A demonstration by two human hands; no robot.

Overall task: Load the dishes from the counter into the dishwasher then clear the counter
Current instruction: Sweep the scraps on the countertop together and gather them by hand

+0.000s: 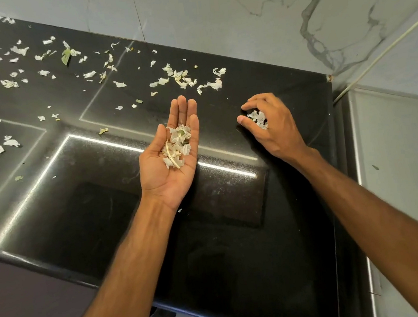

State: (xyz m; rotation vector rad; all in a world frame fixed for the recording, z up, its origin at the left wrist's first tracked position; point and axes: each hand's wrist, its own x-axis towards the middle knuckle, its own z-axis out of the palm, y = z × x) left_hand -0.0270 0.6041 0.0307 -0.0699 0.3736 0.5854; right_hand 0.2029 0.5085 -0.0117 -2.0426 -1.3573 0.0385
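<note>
Scraps white, papery, perhaps peel; on left hand, in right hand

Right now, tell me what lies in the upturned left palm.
The left hand cradles white peel scraps, a pale stem and a green fleck; anything beneath the pile is covered.

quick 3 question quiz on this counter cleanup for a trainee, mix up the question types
1. True or false: the left hand lies palm up, carrying a pile of scraps.
2. Which hand curls its fingers round white scraps, back of the hand up? A: left hand. B: right hand.
3. Fill in: the counter is ___ in colour.
Key: 1 true; 2 B; 3 black.
</note>
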